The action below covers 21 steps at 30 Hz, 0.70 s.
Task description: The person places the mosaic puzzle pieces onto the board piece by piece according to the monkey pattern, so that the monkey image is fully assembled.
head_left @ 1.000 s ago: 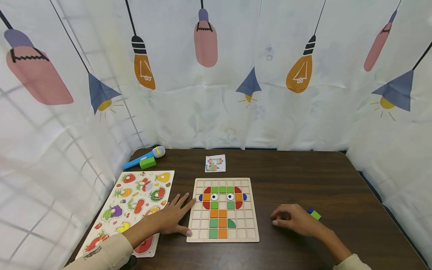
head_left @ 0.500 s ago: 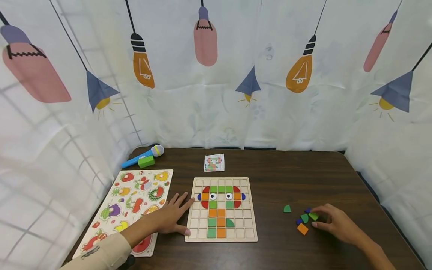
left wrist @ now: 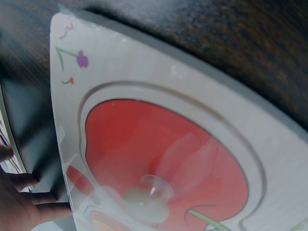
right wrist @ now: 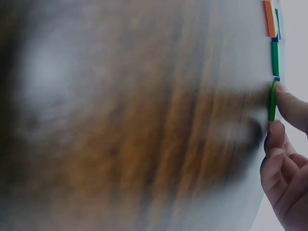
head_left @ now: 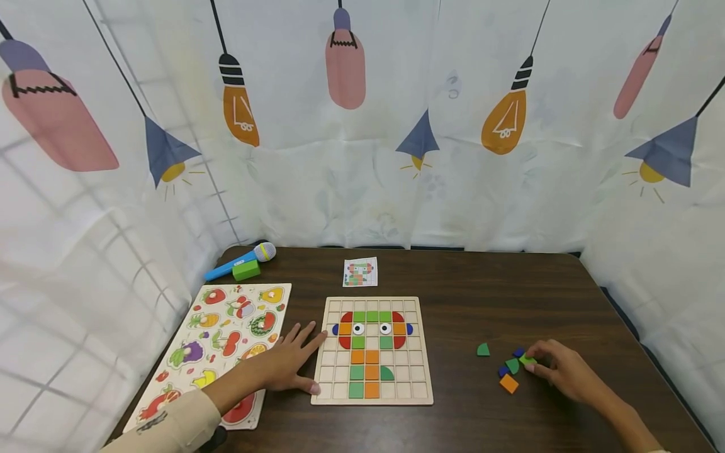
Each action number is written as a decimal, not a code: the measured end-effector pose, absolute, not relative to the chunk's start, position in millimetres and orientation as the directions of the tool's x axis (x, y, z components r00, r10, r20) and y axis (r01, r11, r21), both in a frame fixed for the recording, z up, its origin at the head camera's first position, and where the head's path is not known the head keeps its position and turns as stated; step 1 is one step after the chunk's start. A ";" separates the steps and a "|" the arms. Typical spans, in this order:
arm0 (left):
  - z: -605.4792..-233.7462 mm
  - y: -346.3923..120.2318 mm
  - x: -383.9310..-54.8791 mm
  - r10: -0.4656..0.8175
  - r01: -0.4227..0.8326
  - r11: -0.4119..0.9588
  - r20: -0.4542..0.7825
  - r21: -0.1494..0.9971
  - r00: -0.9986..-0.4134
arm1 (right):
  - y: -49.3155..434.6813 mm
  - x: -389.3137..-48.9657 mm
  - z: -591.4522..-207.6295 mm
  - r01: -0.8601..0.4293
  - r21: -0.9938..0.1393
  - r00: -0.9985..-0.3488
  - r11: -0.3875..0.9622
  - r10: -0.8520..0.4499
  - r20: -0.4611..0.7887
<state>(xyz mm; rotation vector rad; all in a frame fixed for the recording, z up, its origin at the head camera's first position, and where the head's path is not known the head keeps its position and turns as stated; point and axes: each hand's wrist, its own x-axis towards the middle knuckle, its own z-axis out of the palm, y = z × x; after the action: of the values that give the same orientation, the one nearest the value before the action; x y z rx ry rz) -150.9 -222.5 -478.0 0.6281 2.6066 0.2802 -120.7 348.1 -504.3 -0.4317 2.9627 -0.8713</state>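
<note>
My left hand lies with its fingers spread between the fruit puzzle board and the wooden grid board, its thumb and a fingertip at the grid's left edge. Coloured tiles on the grid form a figure with two round eyes. To the right, my right hand pinches a light green tile between thumb and finger, low over the table. Close beside it lie an orange square tile, a dark green rounded tile and blue pieces. Another dark green tile lies apart, nearer the grid.
The fruit puzzle board takes up the left side of the table. Behind it are a blue toy microphone and a green block. A small pattern card lies beyond the grid. A printed curtain encloses the table.
My right hand moved right, uncovering the loose tiles, and its fingers closed on the light green tile among them. My left hand stayed in place.
</note>
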 end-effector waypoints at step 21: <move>-474.4 -220.7 -149.9 0.471 0.388 0.879 -0.370 0.278 -0.801 | 343.4 -124.3 -498.2 -0.209 -0.557 -0.955 0.804 -0.289 -0.059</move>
<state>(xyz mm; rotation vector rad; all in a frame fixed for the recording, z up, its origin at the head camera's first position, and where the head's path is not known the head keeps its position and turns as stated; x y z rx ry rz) -149.9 -220.7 -474.4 0.6297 2.6128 0.2620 -124.3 343.4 -498.2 -0.3954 2.8479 -0.8557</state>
